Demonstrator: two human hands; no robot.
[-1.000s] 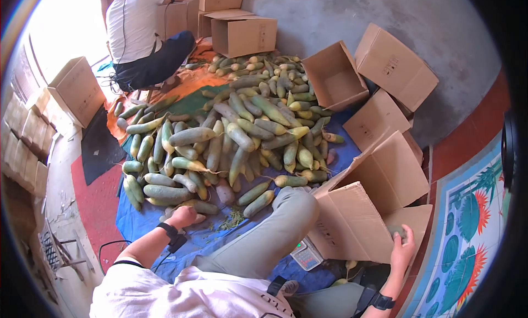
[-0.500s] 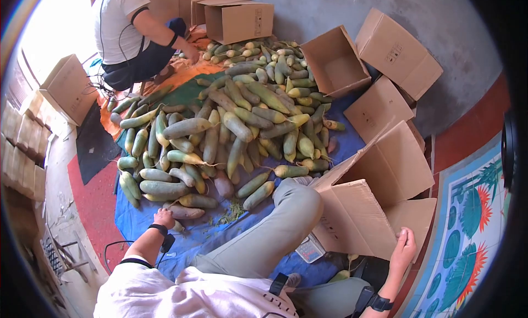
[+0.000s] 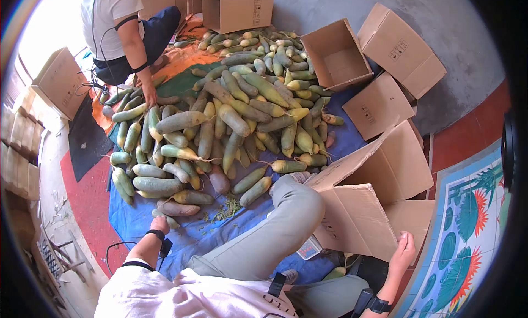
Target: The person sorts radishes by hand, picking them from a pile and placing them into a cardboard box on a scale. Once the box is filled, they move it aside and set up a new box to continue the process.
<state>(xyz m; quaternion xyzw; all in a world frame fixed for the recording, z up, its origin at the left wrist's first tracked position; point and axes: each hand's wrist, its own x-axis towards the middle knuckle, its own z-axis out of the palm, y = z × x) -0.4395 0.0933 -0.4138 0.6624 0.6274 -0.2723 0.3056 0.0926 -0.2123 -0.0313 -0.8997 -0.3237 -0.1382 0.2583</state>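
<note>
Close to the front of a large pile of green radishes point(image 3: 220, 120), my left hand point(image 3: 159, 225) is closed round the near end of a small pale green radish point(image 3: 165, 216). Its fingers are partly hidden behind the hand. A browner radish point(image 3: 179, 208) lies just beyond it on the blue sheet point(image 3: 192, 235). On my other side, my right hand point(image 3: 404, 250) has its fingers curled at the edge of an open cardboard box point(image 3: 352, 216), which stands tilted beside my knee. Only part of the box's inside shows.
A small scale point(image 3: 309, 248) sits between my leg and the box, with a radish point(image 3: 335, 273) near it. More cardboard boxes point(image 3: 335, 56) stand behind the pile and to the right. Another person point(image 3: 118, 32) crouches at the far left, one hand point(image 3: 149, 92) on the radishes.
My left hand has shifted slightly down and left, and now grips the small radish. The other person's hand has moved down to the pile's left side. My right hand stays put.
</note>
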